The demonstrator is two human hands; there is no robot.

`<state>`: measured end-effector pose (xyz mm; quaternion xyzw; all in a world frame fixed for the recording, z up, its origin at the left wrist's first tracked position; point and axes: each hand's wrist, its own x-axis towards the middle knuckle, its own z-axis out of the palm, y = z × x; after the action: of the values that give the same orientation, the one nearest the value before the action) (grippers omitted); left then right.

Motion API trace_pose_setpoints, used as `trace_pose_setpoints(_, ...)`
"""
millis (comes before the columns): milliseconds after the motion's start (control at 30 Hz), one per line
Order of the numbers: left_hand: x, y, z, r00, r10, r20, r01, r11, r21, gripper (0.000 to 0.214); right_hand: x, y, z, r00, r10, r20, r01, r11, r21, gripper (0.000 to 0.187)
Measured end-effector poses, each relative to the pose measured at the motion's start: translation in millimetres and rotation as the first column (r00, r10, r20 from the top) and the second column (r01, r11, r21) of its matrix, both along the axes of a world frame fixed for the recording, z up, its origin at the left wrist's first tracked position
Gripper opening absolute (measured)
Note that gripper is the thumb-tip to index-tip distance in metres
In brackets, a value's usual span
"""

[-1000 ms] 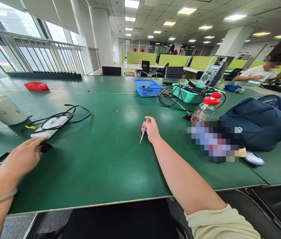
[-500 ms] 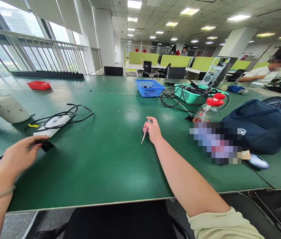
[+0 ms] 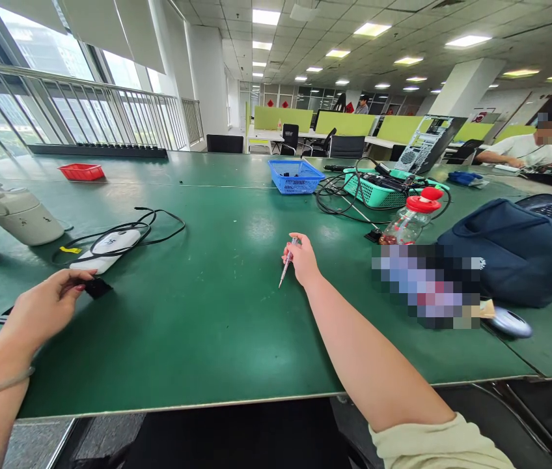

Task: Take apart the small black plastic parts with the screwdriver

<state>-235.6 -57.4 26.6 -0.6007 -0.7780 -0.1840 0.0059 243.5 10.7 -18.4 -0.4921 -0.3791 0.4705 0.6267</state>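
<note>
At the left of the table, my left hand (image 3: 44, 306) pinches a small black piece (image 3: 97, 287) between thumb and fingers; its exact kind is unclear. Just beyond it lies a white power bank-like box (image 3: 110, 253) with a black cable (image 3: 166, 236) looped over it. Near the middle, my right hand (image 3: 301, 257) is closed round a slim screwdriver (image 3: 286, 268), its tip pointing down toward the green tabletop (image 3: 198, 339). Whether the tip touches the surface I cannot tell. Part of another dark striped item (image 3: 2, 316) shows behind my left wrist.
A blue basket (image 3: 296, 177), a green basket (image 3: 378, 190) full of cables and a red tray (image 3: 81, 172) stand farther back. On the right are a red-lidded jar (image 3: 407, 218), a navy bag (image 3: 524, 254) and a mouse (image 3: 511, 322). A pale jug (image 3: 27, 215) leans at left.
The view has shifted slightly, moving everything a little down and right. The black piece in my left hand looks turned a bit; my right hand keeps its hold on the screwdriver.
</note>
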Motion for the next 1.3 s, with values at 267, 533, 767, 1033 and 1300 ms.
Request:
trace_pose_setpoints(267,9,-3,7.3,0.997,0.060,-0.045,-0.054,0.990,0.127,0.053,0,-1,1.6,1.000,0.009,-0.001,-0.009,1.000,0.008,0.036)
trace_pose_setpoints(533,17,-2,13.3,0.973,0.219,0.066,-0.223,0.973,0.054,0.047,-1,-1,0.7,1.000,0.007,0.007,-0.007,1.000,0.014,0.036)
trace_pose_setpoints(767,4,6,7.0,0.985,0.156,-0.068,-0.154,0.987,0.036,0.058,0,1,-1.8,1.000,0.012,0.012,-0.013,1.000,0.028,0.037)
trace_pose_setpoints(1033,12,19,4.5,0.952,0.012,-0.306,-0.035,0.997,-0.070,0.063,0,0,-1.5,1.000,0.008,0.017,-0.008,1.000,0.029,0.037)
trace_pose_setpoints(1300,25,12,6.7,0.935,-0.034,-0.352,-0.012,0.992,-0.128,0.071,-1,-3,3.0,0.999,0.016,0.032,-0.017,1.000,0.006,0.037)
